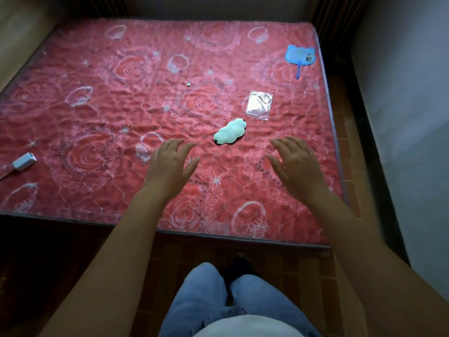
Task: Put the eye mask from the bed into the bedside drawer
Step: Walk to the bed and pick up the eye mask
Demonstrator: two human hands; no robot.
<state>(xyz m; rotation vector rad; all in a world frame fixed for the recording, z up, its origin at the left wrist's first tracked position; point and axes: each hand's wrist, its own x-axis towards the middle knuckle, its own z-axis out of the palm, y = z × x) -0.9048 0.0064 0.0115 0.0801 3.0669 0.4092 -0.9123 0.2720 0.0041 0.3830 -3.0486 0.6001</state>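
A pale green, cloud-shaped eye mask (229, 131) lies flat on the red quilted bed (102, 122), right of the middle. My left hand (170, 164) hovers over the bed just below and left of the mask, fingers spread, holding nothing. My right hand (295, 164) hovers below and right of the mask, also open and empty. Neither hand touches the mask. No bedside drawer is in view.
A clear plastic packet (259, 105) lies just beyond the mask. A blue hand fan (300, 55) sits near the bed's far right corner. A white charger (23, 161) rests at the left edge. A grey wall (401, 93) runs along the right side.
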